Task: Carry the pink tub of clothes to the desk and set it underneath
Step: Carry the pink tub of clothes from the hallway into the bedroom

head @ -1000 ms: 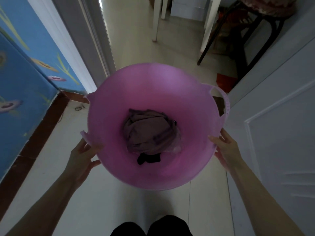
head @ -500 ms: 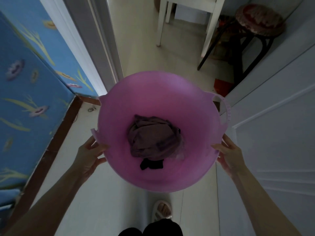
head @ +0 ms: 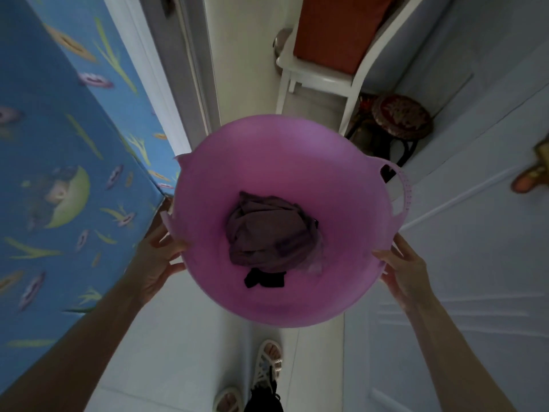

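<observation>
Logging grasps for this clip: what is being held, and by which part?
The pink tub, held at its rim on opposite sides: left hand by the left edge, right hand by the right edge.

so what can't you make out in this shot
Head view only:
- Desk: not identifiable; the white furniture ahead is cut off by the top edge.
- Tub underside and the floor beneath: hidden by the tub.
- Clothes: bunched, so pieces can't be counted.
- Left hand and right hand: fingers under the rim are hidden.
- Stool: legs partly behind the tub.

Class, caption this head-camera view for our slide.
Left hand and right hand carry round pink plastic tub of clothes through a doorway.
</observation>
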